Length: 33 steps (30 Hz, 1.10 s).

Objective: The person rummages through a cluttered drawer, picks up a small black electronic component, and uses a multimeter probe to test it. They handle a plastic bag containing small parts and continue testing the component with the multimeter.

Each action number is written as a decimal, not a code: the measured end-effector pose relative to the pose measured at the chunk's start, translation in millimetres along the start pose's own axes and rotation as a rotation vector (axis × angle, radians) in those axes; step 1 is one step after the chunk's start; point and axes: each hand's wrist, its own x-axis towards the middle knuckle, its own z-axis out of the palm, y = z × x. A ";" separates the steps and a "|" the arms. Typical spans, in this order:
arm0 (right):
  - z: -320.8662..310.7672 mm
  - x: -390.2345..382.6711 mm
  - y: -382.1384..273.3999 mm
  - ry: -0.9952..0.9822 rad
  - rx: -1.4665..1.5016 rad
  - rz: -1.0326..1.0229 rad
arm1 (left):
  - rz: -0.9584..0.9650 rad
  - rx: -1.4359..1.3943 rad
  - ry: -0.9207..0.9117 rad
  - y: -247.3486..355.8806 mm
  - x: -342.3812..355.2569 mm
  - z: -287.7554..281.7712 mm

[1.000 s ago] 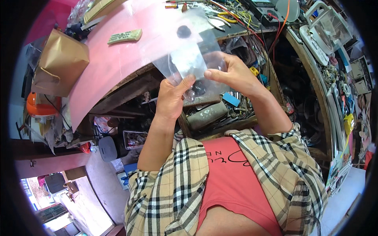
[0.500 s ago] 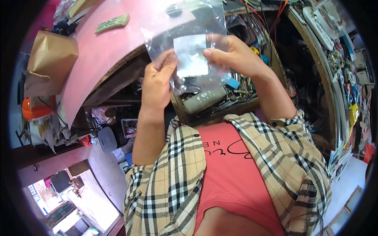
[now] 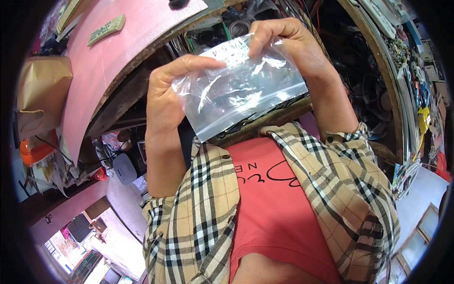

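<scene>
A clear zip-lock plastic bag is stretched between my hands over the cluttered bench opening, its zip strip along the edge nearest my body. A white printed label lies at its upper edge. My left hand is closed on the bag's left side, a finger reaching onto the label. My right hand grips the upper right part, thumb and fingers bent over it beside the label. The bag looks wrinkled and mostly see-through; whether anything small is inside I cannot tell.
A pink sheet covers the curved bench top, bearing an old remote and a dark round object. A brown paper bag and an orange object are at left. An open compartment of tools lies behind my hands; cluttered shelving runs down the right.
Both hands have risen in the view and moved apart. The bag has been turned, so its zip edge now faces my body and its label sits at the far edge.
</scene>
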 end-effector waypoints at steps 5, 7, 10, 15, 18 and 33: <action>7.9 -3.0 3.9 0.062 0.041 0.135 | 0.033 0.005 -0.038 -11.8 4.4 -14.8; 10.6 -3.9 5.4 0.077 0.047 0.168 | 0.004 -0.039 -0.031 -13.4 5.0 -16.7; 13.3 -9.2 11.0 0.101 0.097 0.239 | -0.084 -0.185 0.004 -24.4 4.2 -18.7; 16.6 -17.2 16.8 0.130 0.226 0.344 | -0.177 -0.410 0.158 -40.5 5.7 -25.6; 19.8 -23.7 10.1 0.233 0.122 0.304 | -0.217 -0.415 0.201 -41.8 6.1 -29.0; 64.9 -37.1 -3.8 -0.206 -0.635 0.087 | -0.272 -0.238 0.183 -59.4 -9.4 -22.3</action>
